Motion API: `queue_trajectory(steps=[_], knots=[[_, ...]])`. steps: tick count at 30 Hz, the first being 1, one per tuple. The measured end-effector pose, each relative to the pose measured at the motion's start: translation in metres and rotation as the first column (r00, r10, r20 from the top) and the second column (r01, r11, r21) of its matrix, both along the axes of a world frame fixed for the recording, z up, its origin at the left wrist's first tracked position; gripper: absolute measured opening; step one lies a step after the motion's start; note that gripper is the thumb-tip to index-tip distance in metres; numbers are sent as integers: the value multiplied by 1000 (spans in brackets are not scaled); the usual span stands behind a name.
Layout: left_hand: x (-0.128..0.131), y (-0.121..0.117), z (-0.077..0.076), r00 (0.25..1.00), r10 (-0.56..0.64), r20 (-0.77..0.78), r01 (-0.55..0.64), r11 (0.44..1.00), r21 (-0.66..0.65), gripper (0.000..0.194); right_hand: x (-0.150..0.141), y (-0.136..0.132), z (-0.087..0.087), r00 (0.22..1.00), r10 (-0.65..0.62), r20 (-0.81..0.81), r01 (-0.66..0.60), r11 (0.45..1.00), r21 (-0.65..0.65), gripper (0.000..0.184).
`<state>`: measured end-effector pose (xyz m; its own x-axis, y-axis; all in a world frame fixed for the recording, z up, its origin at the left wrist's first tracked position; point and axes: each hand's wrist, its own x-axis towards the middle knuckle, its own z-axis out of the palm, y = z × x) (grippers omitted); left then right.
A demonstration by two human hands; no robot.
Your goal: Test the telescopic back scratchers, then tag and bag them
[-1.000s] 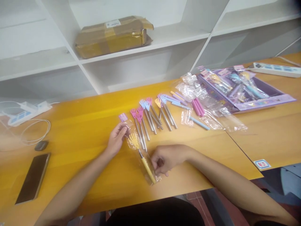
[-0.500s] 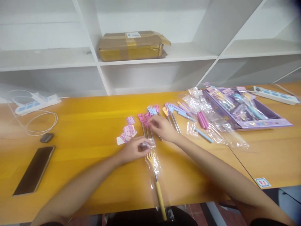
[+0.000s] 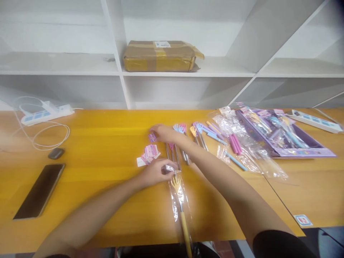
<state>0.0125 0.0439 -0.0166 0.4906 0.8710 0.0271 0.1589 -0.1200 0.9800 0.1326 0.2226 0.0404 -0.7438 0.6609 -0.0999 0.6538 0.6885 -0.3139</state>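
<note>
A yellow back scratcher [image 3: 184, 225] with a hand-shaped head lies in a clear plastic bag [image 3: 175, 211], its handle pointing towards me. My left hand [image 3: 157, 172] pinches the bag's top end, just above the scratcher's head. My right hand [image 3: 163, 133] is stretched across to the left, fingers curled at a small purple card [image 3: 152, 137]. Below that card lies a loose pile of pink and white cards [image 3: 150, 152]. Under my right hand and forearm are pink scratchers [image 3: 172, 150] with metal rods, their heads partly hidden. Blue scratchers [image 3: 177, 128] lie just right of them.
To the right are yellow and blue scratchers [image 3: 197, 129], coloured handle sleeves [image 3: 235, 144], clear bags [image 3: 249, 154] and a purple display box [image 3: 301, 152] of bagged scratchers. A phone [image 3: 39, 191], earbud case [image 3: 56, 153] and power strip [image 3: 48, 114] lie left. A carton [image 3: 161, 59] sits on the shelf.
My right hand has moved left from the pink scratcher heads to the purple card. The left hand keeps its hold on the bag. The view has shifted slightly.
</note>
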Motion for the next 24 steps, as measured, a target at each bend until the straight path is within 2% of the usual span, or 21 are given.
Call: queue_trajectory(steps=[5,9,11,14,17,19,21,22,24], knots=[[-1,1,-2,1000,11,-11,-11,1000,-5,21,-18,17,3,992,-28,126,29,1000,-9,54],[-4,3,-3,1000,-5,8,5,1000,-15,22,-29,15,9,981,-89,175,86,996,25,44],[-5,4,-4,999,-5,39,6,1000,-23,27,-23,4,15,981,-127,145,118,991,71,30],[-7,6,-2,997,-13,74,18,998,-56,35,7,-21,28,981,-183,68,173,976,135,12],[-7,8,-1,996,-33,87,39,997,-71,37,55,-59,37,963,-256,-90,269,946,183,16],[-7,8,-1,994,-39,105,47,997,-69,37,86,-89,34,852,-269,-448,348,932,101,11],[-7,9,-1,991,-39,125,49,996,-79,38,108,-119,21,690,-194,-698,325,944,58,6],[-7,10,-1,990,-36,135,48,995,-89,38,115,-133,12,633,-126,-764,315,943,105,4],[-8,11,0,988,-29,155,46,993,-109,39,122,-155,-8,605,57,-794,301,907,294,12]])
